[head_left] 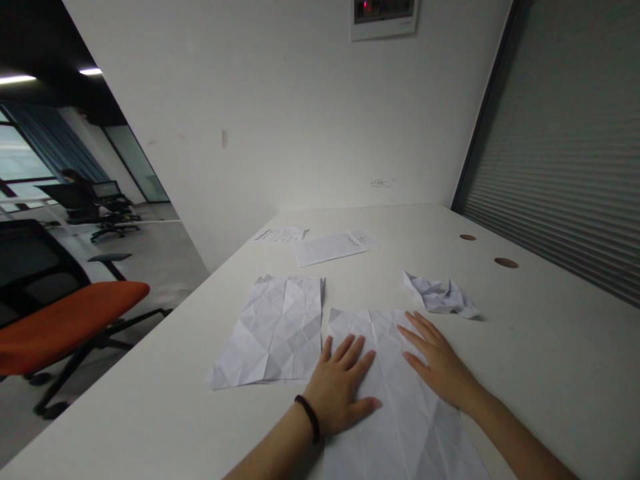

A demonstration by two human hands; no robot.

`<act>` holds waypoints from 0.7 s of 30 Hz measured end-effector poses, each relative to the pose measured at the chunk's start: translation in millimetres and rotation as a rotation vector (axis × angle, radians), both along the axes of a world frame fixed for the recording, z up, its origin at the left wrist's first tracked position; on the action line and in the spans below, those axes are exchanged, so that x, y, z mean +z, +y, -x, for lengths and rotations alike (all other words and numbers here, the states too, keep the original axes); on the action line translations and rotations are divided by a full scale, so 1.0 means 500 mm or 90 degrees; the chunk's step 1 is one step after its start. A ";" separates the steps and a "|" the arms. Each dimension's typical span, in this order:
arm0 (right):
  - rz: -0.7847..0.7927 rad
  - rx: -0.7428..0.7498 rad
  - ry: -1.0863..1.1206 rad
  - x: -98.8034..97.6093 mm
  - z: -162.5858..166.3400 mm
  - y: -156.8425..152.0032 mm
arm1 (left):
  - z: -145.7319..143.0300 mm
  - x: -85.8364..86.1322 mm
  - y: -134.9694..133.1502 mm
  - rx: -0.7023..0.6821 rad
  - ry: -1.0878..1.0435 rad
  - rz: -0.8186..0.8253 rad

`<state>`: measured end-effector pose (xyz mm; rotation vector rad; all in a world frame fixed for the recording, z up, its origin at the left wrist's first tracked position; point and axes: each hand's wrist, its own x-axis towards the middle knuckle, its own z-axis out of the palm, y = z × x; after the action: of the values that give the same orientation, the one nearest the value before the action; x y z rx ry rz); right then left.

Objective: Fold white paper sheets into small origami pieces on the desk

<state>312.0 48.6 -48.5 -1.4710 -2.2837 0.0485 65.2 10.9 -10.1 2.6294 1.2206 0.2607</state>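
A creased white sheet of paper lies unfolded on the white table, its near end cut off by the bottom of the view. My left hand, with a dark band at the wrist, rests flat on the sheet's left side, fingers spread. On its upper right part lies my right hand, fingers stretched out and apart. To the left are other creased sheets, apparently stacked. A crumpled, folded paper piece sits beyond my right hand.
Printed sheets lie farther back on the table, with another printed page beside them. Two round holes pierce the tabletop at right, near the blinds. An orange office chair stands left; a person sits in the background.
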 end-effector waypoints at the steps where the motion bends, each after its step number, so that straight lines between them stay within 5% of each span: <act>1: 0.024 0.027 -0.033 0.001 0.004 -0.005 | 0.000 0.000 0.000 0.001 -0.002 0.007; 5: 0.063 0.031 -0.092 -0.002 0.016 -0.016 | -0.005 0.000 0.000 0.024 -0.020 0.021; 13: 0.061 0.002 -0.101 0.004 0.016 -0.012 | 0.008 0.022 -0.005 0.271 -0.159 0.033; 21: 0.006 -0.030 -0.074 -0.008 0.014 -0.006 | 0.023 0.041 0.009 0.265 -0.280 0.163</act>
<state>305.0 45.4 -52.5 -1.5686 -2.3416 -0.0409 53.8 15.4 10.2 1.9453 1.5014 0.6623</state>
